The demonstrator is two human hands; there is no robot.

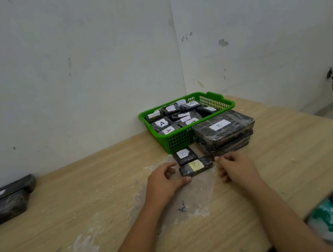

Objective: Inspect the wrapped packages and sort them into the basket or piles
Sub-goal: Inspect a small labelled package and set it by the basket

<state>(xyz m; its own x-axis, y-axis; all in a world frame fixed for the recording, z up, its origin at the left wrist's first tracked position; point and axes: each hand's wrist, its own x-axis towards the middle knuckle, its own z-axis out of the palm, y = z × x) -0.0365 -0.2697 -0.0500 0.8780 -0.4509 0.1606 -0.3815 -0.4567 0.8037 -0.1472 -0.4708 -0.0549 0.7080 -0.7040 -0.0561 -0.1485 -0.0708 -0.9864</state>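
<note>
Both hands, left (165,180) and right (235,166), fingers loosely curled, flank the yellow-label B pack (195,166) before the basket (176,141), apparently squaring it; neither visibly pinches it.

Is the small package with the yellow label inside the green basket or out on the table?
Out. The yellow-label package lies flat on the table, in front of the green basket.

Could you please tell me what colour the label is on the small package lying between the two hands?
Yellow, marked B, on the small package; the head view shows it.
</note>
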